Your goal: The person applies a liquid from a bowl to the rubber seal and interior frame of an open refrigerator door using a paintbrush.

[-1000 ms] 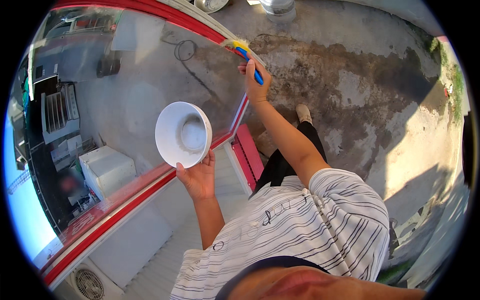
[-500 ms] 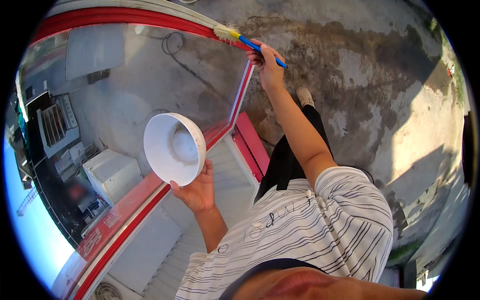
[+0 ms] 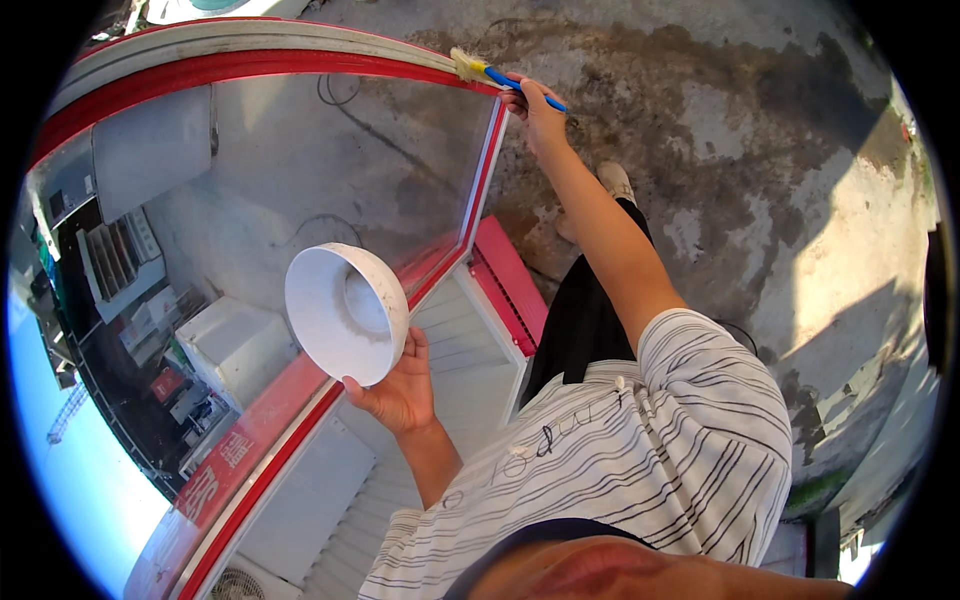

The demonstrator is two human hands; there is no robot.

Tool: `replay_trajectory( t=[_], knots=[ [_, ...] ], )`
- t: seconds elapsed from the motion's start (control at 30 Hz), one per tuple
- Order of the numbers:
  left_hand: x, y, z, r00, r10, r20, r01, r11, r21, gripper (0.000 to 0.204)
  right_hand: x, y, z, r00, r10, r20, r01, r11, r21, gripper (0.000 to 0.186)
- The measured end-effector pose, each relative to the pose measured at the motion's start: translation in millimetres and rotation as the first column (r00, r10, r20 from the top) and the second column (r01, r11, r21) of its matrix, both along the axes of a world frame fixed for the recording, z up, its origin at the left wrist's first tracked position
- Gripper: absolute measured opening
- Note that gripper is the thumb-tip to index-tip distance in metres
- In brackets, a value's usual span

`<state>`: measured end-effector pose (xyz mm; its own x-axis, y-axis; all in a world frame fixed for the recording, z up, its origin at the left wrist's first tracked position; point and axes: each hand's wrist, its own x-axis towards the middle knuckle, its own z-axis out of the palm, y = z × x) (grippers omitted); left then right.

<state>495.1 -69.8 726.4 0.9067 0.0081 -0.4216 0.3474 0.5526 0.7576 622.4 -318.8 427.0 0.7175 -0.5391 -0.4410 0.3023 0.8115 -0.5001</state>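
In my left hand [image 3: 398, 390] is a white bowl [image 3: 340, 312], tilted so its inside shows; a little greyish residue marks the bottom. My thumb lies at its rim and the fingers go behind it. My right hand [image 3: 536, 112] is stretched far forward and closed round the blue handle of a brush [image 3: 505, 80]. The brush's pale, frayed bristles touch the end of the white and red frame edge [image 3: 400, 55] of a glass-sided cabinet. Under that edge, the glass panel [image 3: 400, 150] reflects the ground, a cable and white boxes.
Stained concrete ground [image 3: 730, 150] stretches to the right, with my shoe [image 3: 614, 180] on it. A pink-red panel with a slotted strip [image 3: 508, 285] stands by my leg. A fan grille [image 3: 238, 585] shows at lower left.
The brush has moved slightly along the frame edge toward its right end. My view has shifted a little, so more of the frame's top shows. The bowl stays in my left hand.
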Motion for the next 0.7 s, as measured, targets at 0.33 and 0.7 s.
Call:
replay_trajectory(
  t=[0.33,0.7],
  knots=[
    [-6,2,-14,0.994,0.051,-0.094,-0.052,0.999,-0.01,0.084,-10,3,11,0.991,0.115,0.067,-0.117,0.993,0.024,0.029],
    [5,-27,-50,0.965,0.038,-0.258,-0.051,0.998,-0.043,0.085,-19,-10,50,0.959,0.252,0.126,-0.255,0.967,0.007,0.031]
  ],
)
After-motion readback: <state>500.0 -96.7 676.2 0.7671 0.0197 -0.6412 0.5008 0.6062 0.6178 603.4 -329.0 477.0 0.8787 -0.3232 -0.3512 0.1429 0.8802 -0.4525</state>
